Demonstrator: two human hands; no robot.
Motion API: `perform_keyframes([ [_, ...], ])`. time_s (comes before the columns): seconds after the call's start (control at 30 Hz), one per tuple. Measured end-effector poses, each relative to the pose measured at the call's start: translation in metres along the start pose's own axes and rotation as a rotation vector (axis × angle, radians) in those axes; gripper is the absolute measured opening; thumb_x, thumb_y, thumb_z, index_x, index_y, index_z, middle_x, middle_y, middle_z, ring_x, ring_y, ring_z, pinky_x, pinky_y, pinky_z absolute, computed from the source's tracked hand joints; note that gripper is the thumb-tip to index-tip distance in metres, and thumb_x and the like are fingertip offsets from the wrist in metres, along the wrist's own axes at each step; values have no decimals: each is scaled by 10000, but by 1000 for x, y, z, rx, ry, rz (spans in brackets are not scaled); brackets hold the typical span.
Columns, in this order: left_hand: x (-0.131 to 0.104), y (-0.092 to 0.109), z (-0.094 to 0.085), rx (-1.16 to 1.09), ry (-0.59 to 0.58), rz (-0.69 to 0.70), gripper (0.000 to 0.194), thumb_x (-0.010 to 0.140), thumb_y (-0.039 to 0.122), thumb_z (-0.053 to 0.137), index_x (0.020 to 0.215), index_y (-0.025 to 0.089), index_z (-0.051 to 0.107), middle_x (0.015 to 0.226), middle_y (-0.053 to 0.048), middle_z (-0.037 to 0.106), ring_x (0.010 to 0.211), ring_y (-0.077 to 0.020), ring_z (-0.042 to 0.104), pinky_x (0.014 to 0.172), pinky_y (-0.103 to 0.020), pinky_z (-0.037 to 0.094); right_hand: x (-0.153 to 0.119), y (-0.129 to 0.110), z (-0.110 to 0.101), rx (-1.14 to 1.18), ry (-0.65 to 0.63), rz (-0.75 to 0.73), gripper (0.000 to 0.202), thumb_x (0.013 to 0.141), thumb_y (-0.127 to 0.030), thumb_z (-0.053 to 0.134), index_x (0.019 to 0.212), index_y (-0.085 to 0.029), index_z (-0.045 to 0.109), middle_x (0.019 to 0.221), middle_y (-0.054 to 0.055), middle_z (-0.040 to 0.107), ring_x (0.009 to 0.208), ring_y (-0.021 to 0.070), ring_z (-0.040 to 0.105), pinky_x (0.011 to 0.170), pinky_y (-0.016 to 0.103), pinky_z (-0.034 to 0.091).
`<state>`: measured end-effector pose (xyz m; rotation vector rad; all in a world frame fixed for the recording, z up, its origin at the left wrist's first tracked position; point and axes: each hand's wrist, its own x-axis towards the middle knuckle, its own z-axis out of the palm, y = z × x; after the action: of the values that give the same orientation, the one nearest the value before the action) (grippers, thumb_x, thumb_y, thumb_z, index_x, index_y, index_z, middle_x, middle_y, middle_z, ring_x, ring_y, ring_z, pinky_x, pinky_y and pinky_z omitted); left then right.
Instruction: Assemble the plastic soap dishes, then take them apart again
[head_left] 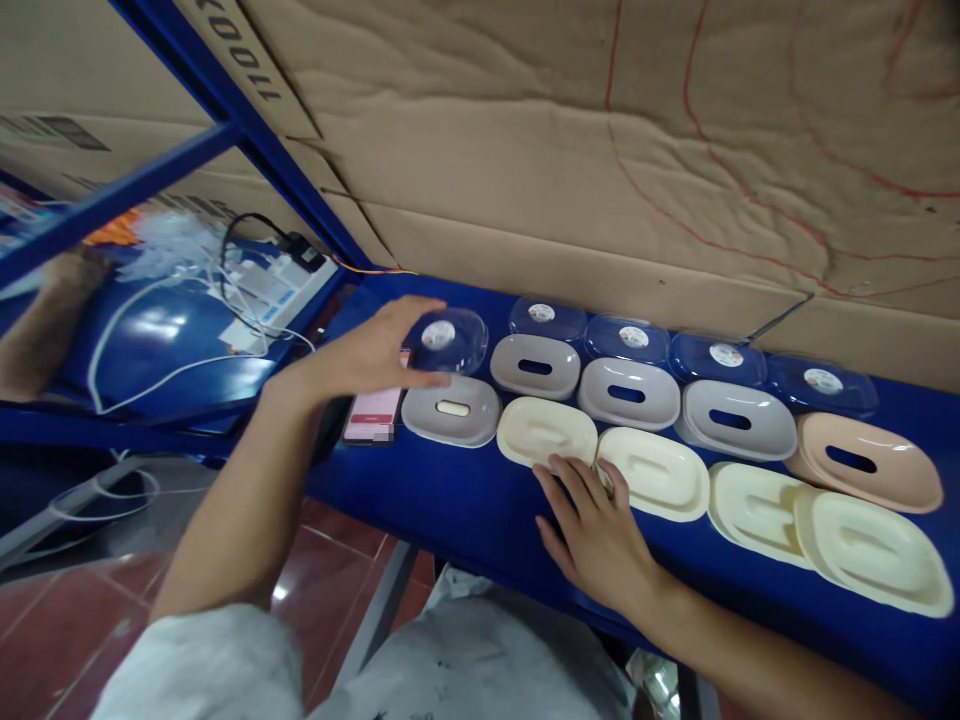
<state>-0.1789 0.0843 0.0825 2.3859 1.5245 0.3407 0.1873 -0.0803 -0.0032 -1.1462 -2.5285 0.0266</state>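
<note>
My left hand (367,350) curves around the left end of a clear lid (457,345) with a round sticker, thumb along its front edge and fingers along its back edge. Just in front of that lid is a grey dish (427,415) with a cream strip showing in its slot. My right hand (592,520) lies palm down, fingers apart. Its fingertips touch the front edge of one cream dish (540,425) and the left end of another (660,475). Further right, two more cream dishes (885,550) overlap.
Grey dishes (628,372) and a peach dish (900,460) form a row behind the cream ones, with clear lids (544,315) at the back. A phone (371,410) lies left. Beyond the blue frame are a power strip (289,285), cables and another person's arm (45,320).
</note>
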Motion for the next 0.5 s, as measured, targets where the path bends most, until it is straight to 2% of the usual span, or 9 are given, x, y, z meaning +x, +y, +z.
perform_keyframes([
  [0.1,-43,28,7,16,-93,21,1064,830,779,769,1678,267,382,1675,-159,479,1556,-412,455,1304,-587,369,1,-1,-1,6,-6,4,506,1078,-359,570,1533,-140,597,1491,150,691,1341,314,584,1234,522,249],
  [0.17,-56,36,18,24,-113,25,1069,847,756,776,1696,266,349,1698,-159,454,1585,-398,423,1321,-564,356,1,-1,-2,7,-10,6,502,1077,-348,571,1530,-133,597,1488,156,690,1341,314,588,1235,522,253],
  [0.3,-57,37,35,11,-140,28,1072,855,707,797,1694,217,345,1713,-180,427,1592,-381,421,1339,-537,337,2,-2,-2,17,-12,10,500,1077,-339,573,1528,-124,594,1485,162,689,1344,316,589,1243,525,250],
  [0.5,-55,39,42,-27,-142,5,1075,846,656,824,1691,204,337,1703,-192,415,1587,-400,407,1333,-558,338,3,-2,-1,21,-16,10,487,1084,-337,556,1524,-131,591,1485,156,689,1343,313,589,1243,523,249],
])
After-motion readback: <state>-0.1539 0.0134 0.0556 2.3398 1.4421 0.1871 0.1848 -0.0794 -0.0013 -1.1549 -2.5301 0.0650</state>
